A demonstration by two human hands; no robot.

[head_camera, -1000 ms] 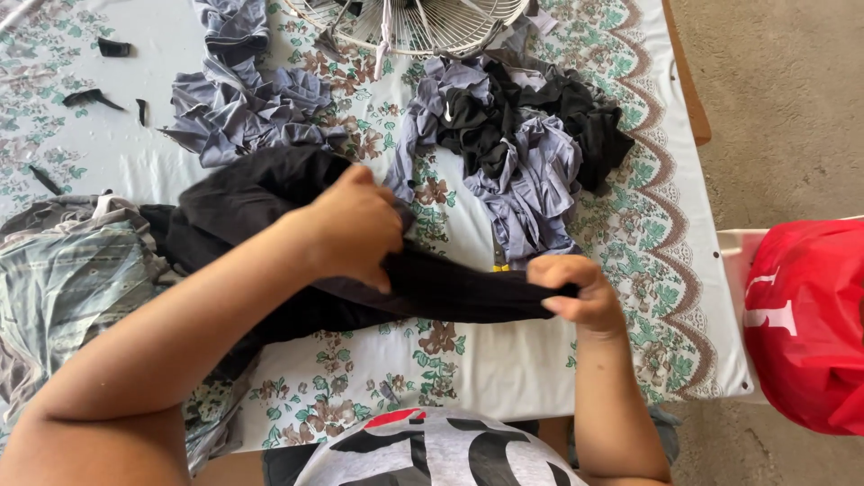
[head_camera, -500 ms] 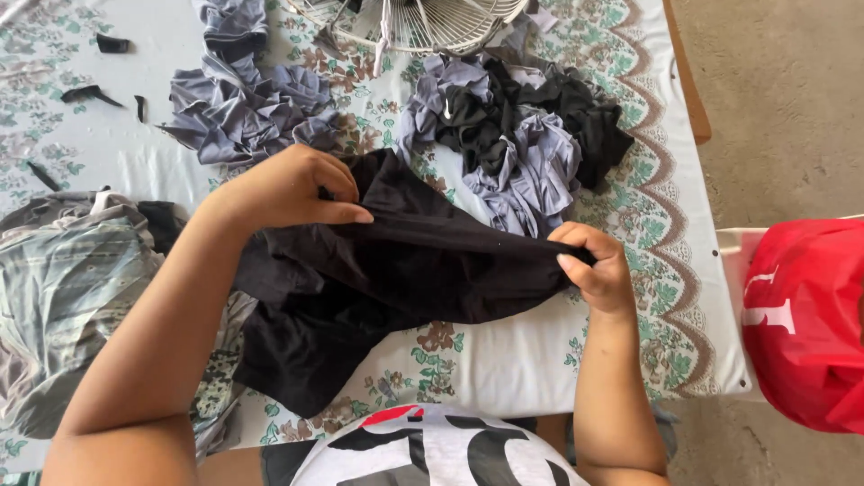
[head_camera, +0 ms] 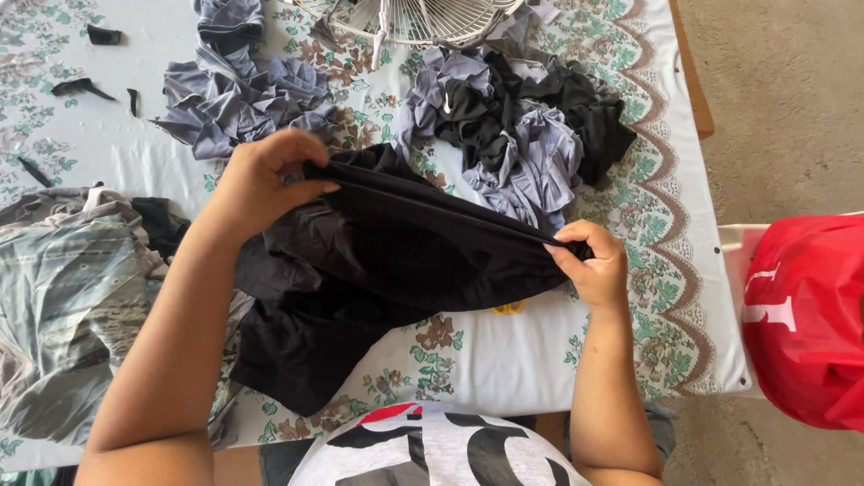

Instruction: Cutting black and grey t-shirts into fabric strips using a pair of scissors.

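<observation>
Far left, a grey-green patterned garment (head_camera: 63, 306) lies crumpled on the worktop (head_camera: 504, 360), which carries a floral cloth. It is clear of the work, though a dark fold touches its right edge.

Left hand (head_camera: 261, 180): grip closed on the upper edge of the black garment (head_camera: 396, 261), thumb in front, fingers curled over the hem. The hold appears firm.

The black garment is stretched between both hands above the middle of the worktop, its top edge taut and sloping down to the right. The lower part hangs slack and bunches on the cloth toward the person. Behind it lie a grey-blue fabric pile (head_camera: 234, 90) at left and a mixed black and lilac pile (head_camera: 522, 126) at right, with a wire fan guard (head_camera: 405, 18) at the far edge.

Right hand (head_camera: 589, 265): grip pinched shut on the other end of the same edge, thumb and fingertips together. A small yellow item (head_camera: 508, 309) shows just under the fabric; I cannot tell what it is.

Assessment: the step in hand appears to be straightening the garment. To do it well, both ends should be brought level with even tension, and the slack lower part shaken free so no fold is trapped beneath. It should be kept off the rear piles.

A red bag (head_camera: 805, 315) sits beyond the worktop's right edge.
</observation>
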